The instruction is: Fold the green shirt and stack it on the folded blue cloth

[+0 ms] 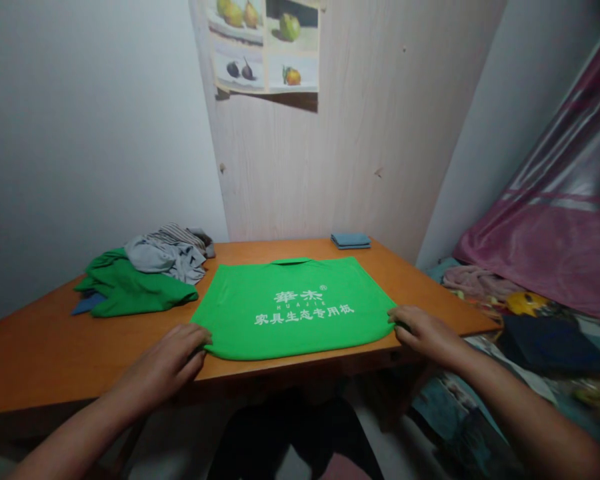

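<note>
Evenly: Green Cloth Spread Flat, Pinched at Both Near Corners

In the head view, lies print side up: green cloth, near the middle of the orange table, close to the near edge. Shows white lettering readable and almost level, with a narrow fold or opening halfway along the far edge, too small to tell which.

At the near left corner, gripping between thumb and fingers: left hand. At the near right corner, gripping likewise: right hand. Can't tell exactly how much fabric is caught under the fingertips on either side.

Best to pull both corners outward with matched, light force; too much on one side would probably skew the print and drag the far edge crooked. Take only a little fabric in each pinch, to avoid bunching. Watch the rounded near edge, so close to the drop of the table; could sag over if drawn too far in. Smooth out the faint ripples near the sides before letting go.

Mind also the green garment under the grey clothes to the left, and the folded blue cloth at the far right; work without sweeping into either.
</note>
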`<state>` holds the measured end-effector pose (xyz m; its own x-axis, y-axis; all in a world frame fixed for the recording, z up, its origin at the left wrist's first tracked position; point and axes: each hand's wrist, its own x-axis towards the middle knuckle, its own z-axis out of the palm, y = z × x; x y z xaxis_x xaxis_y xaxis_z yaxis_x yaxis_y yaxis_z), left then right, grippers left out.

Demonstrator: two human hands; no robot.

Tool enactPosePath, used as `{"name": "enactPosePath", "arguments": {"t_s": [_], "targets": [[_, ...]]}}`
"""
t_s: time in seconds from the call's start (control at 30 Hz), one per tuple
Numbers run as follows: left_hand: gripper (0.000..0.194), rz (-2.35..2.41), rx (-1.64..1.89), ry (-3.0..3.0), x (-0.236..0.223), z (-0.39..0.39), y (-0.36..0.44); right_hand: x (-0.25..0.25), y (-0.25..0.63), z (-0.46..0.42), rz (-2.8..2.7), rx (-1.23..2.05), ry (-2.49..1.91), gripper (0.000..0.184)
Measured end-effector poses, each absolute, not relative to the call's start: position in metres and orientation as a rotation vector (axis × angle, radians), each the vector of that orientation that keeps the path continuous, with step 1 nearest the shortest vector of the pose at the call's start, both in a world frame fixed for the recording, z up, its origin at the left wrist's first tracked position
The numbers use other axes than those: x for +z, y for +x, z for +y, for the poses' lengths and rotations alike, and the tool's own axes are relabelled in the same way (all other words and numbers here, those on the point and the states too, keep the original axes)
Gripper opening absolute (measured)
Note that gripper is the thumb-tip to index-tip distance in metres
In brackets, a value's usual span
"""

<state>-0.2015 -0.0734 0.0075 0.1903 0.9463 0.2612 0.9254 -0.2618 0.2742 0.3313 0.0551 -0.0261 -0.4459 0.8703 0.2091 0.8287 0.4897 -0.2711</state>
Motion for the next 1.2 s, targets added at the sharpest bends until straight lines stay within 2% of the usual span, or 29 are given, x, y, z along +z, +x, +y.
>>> {"name": "enactPosePath", "arguments": {"t_s": [0.1,0.23,0.33,0.5,0.6,0.77,0.97,1.2], "targets": [[0.034,1.946,0.687,2.295,0.005,-0.073,-0.199,-0.028,0.328,0.058,-2.318,0.228,-1.394,0.025],[0.036,1.931,0.735,2.235,0.006,-0.078,-0.206,-0.022,0.338,0.055,-2.146,0.478,-1.252,0.015],[0.036,1.899,0.737,2.215,0.01,-0.086,-0.215,-0.011,0.348,0.052,-2.03,0.667,-1.249,0.023],[0.033,1.86,0.639,2.154,0.023,-0.089,-0.223,0.005,0.354,0.068,-1.94,0.591,-1.217,0.024],[0.035,1.769,0.698,2.033,0.035,-0.078,-0.222,0.01,0.346,0.088,-1.917,0.633,-1.191,0.025],[0.037,1.74,0.886,1.834,0.055,-0.036,-0.225,0.017,0.322,0.129,-1.764,0.752,-1.26,0.026],[0.027,1.892,0.986,1.792,0.067,0.037,-0.233,0.027,0.296,0.19,-1.722,0.651,-1.279,0.023],[0.023,2.028,1.006,1.646,0.06,0.107,-0.246,0.025,0.276,0.257,-1.66,0.746,-1.341,0.022]]}}
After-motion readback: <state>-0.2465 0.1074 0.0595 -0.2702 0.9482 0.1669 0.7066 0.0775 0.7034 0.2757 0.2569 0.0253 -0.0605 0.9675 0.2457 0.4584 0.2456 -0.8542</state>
